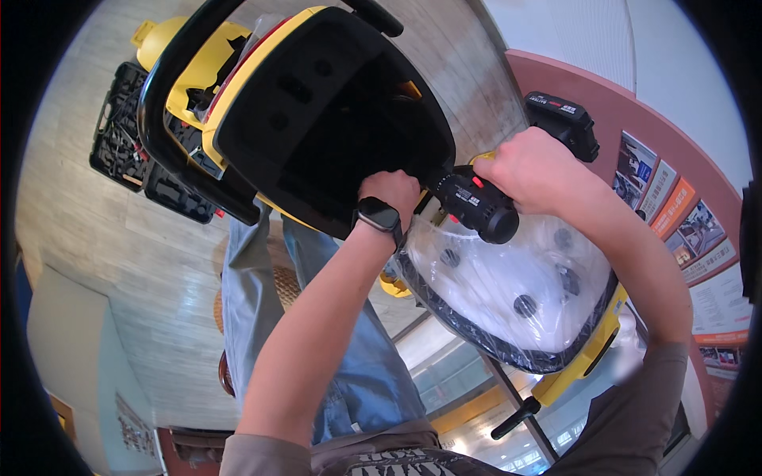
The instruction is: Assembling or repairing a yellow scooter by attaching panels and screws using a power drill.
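My right hand (536,170) is wrapped round the handle of a black cordless drill (476,208) with a battery at its base. The drill's front end points up and left at the edge of a black, yellow-rimmed housing (317,119) on a machine. Close to that front end is my left hand (387,192), its fingers curled against the dark housing. What those fingers hold, if anything, is hidden. Below the drill lies a white part (500,301) with black round fittings, wrapped in clear plastic.
A thick black bar (159,103) curves round the housing's left side. An open black tool case (119,135) and a yellow machine part (163,47) are on the floor at the far left. To the right, a dark red board (587,87) carries printed pictures.
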Motion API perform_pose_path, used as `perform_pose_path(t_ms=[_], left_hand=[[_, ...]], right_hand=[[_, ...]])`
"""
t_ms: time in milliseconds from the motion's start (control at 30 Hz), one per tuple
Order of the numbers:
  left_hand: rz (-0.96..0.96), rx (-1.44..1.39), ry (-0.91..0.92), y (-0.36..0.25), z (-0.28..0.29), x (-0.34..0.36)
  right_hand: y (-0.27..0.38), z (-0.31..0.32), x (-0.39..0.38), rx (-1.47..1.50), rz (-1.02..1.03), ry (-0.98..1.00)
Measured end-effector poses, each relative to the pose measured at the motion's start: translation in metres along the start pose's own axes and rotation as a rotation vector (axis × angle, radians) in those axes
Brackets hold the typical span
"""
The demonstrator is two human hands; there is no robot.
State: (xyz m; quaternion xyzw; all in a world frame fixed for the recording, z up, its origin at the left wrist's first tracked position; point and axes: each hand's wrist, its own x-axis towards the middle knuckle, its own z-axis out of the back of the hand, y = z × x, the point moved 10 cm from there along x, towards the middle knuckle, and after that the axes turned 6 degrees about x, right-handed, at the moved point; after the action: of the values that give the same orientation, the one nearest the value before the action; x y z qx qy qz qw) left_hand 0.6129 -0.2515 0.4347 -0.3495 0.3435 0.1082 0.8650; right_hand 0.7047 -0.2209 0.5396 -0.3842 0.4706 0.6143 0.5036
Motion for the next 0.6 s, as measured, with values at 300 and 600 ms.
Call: perform_pose_path(t_ms=[300,600], left_hand=[[0.226,0.145,-0.086,0.022,0.018,-0.033],[-0.064,-0.267,-0.427,-0.028,0.026,-0.094]], right_hand=[[0.002,-0.01,0.009,-0.076,0.026,-0.05],[0.001,-0.01,0.009,-0.058,0.046,-0.091]])
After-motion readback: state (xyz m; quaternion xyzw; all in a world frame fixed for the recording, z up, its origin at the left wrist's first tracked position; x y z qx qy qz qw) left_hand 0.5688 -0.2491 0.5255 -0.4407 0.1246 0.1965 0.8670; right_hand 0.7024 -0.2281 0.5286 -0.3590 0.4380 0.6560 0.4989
